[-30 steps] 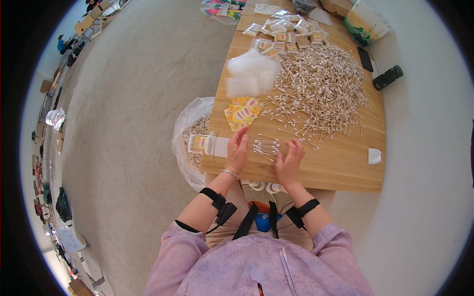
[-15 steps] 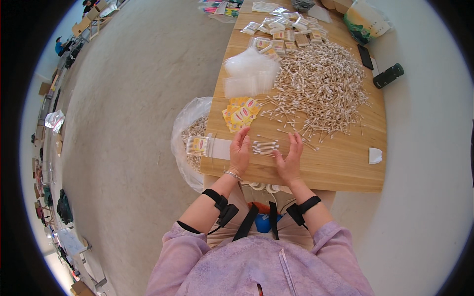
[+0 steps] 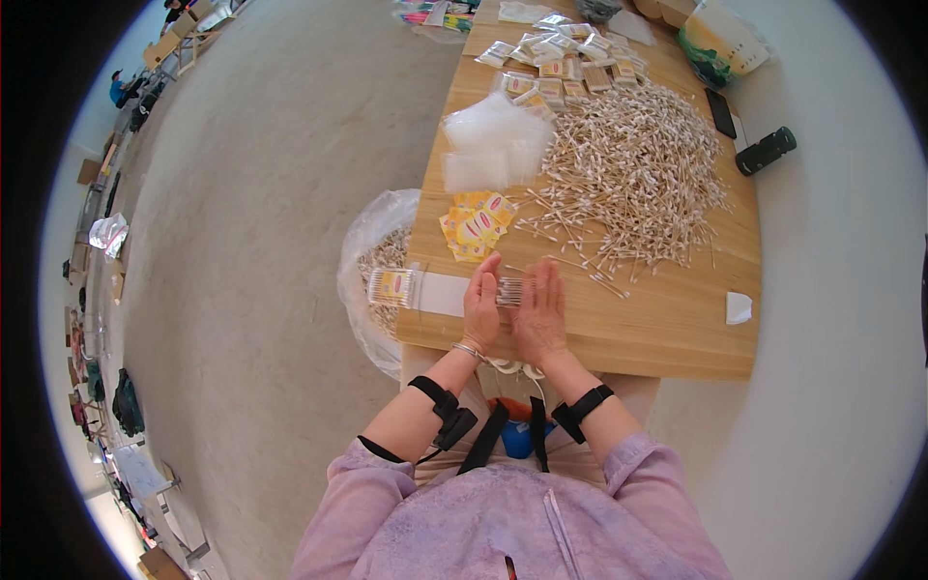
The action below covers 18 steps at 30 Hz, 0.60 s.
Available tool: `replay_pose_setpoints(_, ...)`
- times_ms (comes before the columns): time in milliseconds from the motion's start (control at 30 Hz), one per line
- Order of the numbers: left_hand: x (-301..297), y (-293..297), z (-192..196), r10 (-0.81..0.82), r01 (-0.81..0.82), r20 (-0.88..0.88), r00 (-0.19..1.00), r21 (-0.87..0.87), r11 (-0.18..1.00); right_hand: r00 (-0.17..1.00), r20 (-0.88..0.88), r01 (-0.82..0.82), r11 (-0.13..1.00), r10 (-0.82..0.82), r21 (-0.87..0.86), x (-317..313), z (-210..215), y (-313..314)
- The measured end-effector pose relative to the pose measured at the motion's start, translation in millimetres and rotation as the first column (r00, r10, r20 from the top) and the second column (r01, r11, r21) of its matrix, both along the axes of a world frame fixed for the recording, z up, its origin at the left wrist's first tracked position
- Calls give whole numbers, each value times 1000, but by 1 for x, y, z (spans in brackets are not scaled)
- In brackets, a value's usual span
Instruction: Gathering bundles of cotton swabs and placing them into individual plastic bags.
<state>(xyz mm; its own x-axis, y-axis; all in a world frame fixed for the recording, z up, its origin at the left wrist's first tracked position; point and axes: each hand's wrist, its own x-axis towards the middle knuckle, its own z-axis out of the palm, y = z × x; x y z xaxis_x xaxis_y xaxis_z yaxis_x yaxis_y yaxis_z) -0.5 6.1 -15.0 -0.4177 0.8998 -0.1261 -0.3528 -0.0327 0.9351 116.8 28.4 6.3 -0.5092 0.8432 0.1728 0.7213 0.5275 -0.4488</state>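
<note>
A small row of cotton swabs (image 3: 508, 291) lies on the table between my two hands. My left hand (image 3: 482, 309) stands on edge at their left ends, fingers stretched out. At their right ends is my right hand (image 3: 539, 314), its fingers extended and slightly smeared by motion; it partly covers the swabs. Left of my left hand, a white strip (image 3: 444, 294) runs to the table edge, where a clear packet of swabs with a yellow card (image 3: 391, 287) sits. Yellow-and-white printed cards (image 3: 477, 225) are piled just beyond my left hand.
A large heap of loose swabs (image 3: 633, 179) covers the table's right middle. Clear plastic bags (image 3: 493, 145) and filled packets (image 3: 565, 68) lie farther back. A phone (image 3: 719, 112) and dark bottle (image 3: 766, 151) stand by the wall. A plastic sack (image 3: 354, 280) of swabs is beside the table.
My right hand has moved left, toward my left hand, narrowing the gap around the swabs. The left hand has turned slightly more on edge. The view has shifted a little.
</note>
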Motion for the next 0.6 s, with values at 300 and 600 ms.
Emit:
replay_pose_setpoints(300, -5, 2, -3, -22, 20, 90, 996, 30, 999, 901, 358, -236, 969, 244, -67, 5, 11, 1)
replay_pose_setpoints(600, -2, 6, -3, 106, -110, 60, 993, 74, 991, 983, 150, -113, 993, 107, 27, 5, 13, 24)
